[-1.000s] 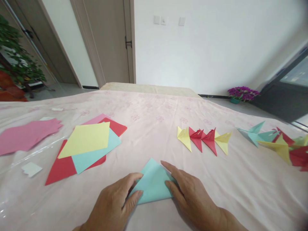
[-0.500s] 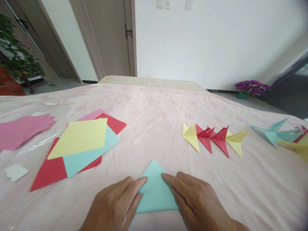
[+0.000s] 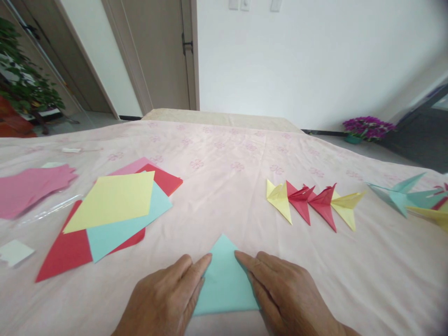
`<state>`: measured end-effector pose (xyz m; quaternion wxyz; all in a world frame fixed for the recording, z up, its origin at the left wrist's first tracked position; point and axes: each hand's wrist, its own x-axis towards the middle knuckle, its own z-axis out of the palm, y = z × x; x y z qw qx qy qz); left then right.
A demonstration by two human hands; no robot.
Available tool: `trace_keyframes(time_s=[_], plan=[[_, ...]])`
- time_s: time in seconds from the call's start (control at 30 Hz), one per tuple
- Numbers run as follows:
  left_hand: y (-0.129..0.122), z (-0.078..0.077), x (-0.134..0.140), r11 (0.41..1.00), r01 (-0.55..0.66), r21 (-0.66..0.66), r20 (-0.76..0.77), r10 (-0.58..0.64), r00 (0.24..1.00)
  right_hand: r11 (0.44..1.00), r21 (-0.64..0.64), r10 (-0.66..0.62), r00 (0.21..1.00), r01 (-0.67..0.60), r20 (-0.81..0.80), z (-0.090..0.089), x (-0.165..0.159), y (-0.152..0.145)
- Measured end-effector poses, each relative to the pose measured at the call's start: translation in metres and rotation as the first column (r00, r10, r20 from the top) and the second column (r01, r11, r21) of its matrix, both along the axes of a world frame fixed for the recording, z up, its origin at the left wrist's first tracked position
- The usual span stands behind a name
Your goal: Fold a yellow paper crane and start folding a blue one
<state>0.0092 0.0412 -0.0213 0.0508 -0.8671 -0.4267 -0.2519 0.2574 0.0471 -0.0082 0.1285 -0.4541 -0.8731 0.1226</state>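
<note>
A light-blue sheet of paper (image 3: 229, 282), folded to a pointed shape, lies flat on the tablecloth in front of me with its tip pointing away. My left hand (image 3: 166, 294) rests along its left edge, index finger stretched out and pressing down near the tip, thumb beside it. Along the right edge lies my right hand (image 3: 285, 289), its index fingertip also on the paper close to the tip. Both hands press on the sheet with extended fingers rather than wrapping round it. Its underside and part of both side edges are hidden.
Left of me lie overlapping yellow (image 3: 112, 200), blue and red sheets, with pink paper (image 3: 31, 189) and a white scrap (image 3: 17, 253) farther left. A row of yellow and red folded cranes (image 3: 324, 200) stands right, with blue cranes (image 3: 402, 196) beyond. The pink cloth (image 3: 217, 186) is wrinkled.
My left fingers have slid slightly outward, onto the paper's left edge. The right hand stays nearly where it was. The view has shifted a little.
</note>
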Motion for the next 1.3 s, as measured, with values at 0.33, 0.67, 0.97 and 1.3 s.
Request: trace_keyframes(time_s=[0.33,0.67,0.97,1.3], plan=[[-0.0004,0.0015,-0.0025,0.999,0.015,0.043,-0.083,-0.011,0.996,1.000,-0.029,-0.011,1.000,0.011,-0.006,0.0024,-0.0026,0.0005],[-0.0016,0.0011,-0.0039,0.999,0.028,0.047,-0.171,-0.019,0.985,0.998,-0.060,-0.028,1.000,0.028,-0.004,0.0005,-0.0020,0.0010],[-0.0018,0.0009,-0.0026,0.999,0.027,0.043,-0.175,-0.019,0.984,0.999,-0.033,-0.032,0.999,0.031,-0.011,0.0027,-0.0033,0.0012],[-0.0062,0.0051,-0.0030,0.999,0.022,0.031,-0.254,-0.014,0.967,0.998,0.025,-0.051,0.999,0.051,0.007,0.0014,-0.0061,-0.0002]])
